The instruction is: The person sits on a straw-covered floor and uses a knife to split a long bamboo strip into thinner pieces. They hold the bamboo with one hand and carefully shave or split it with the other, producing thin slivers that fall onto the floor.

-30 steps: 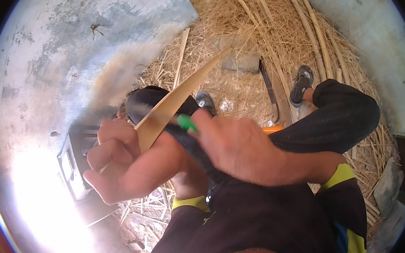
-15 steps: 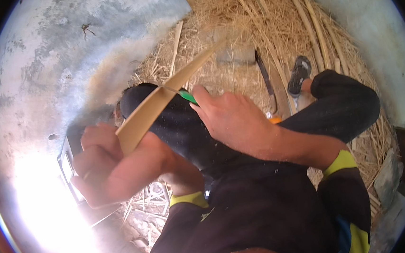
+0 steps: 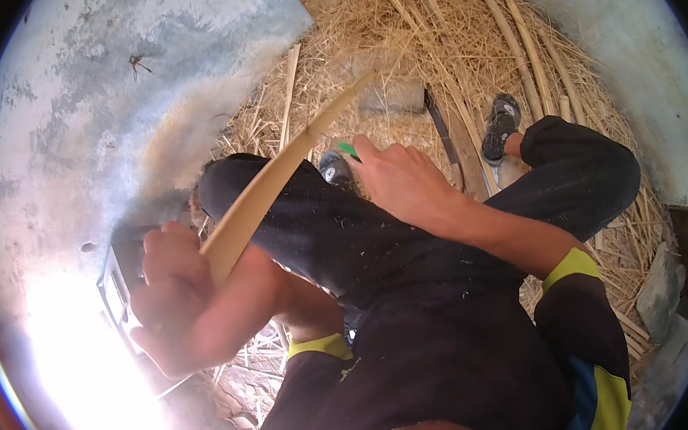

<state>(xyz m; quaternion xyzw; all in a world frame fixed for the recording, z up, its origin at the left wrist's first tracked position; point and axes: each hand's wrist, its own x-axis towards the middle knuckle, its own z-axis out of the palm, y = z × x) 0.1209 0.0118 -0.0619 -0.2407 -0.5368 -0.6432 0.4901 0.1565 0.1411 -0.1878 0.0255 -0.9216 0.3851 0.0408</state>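
Note:
My left hand [image 3: 172,269], slightly blurred, is closed around the near end of a long pale bamboo strip [image 3: 258,196]. The strip slants up and to the right over my bent knee, its far end narrowing above the straw. Right of the strip, and apart from it, my right hand [image 3: 406,179] is closed on a small knife with a green handle [image 3: 348,149]. Only a bit of the green shows past my fingers; the blade cannot be made out.
Straw and shavings [image 3: 346,37] cover the ground. A grey block [image 3: 391,96] lies ahead, beside a long dark tool [image 3: 440,126]. Long bamboo poles [image 3: 529,47] lie at the upper right. A pale wall [image 3: 110,112] stands left, a stone slab [image 3: 659,295] at the right.
My right hand with the knife has moved off the bamboo strip, up and to the right. The strip now points a little more steeply. My left hand keeps its grip, shifted slightly.

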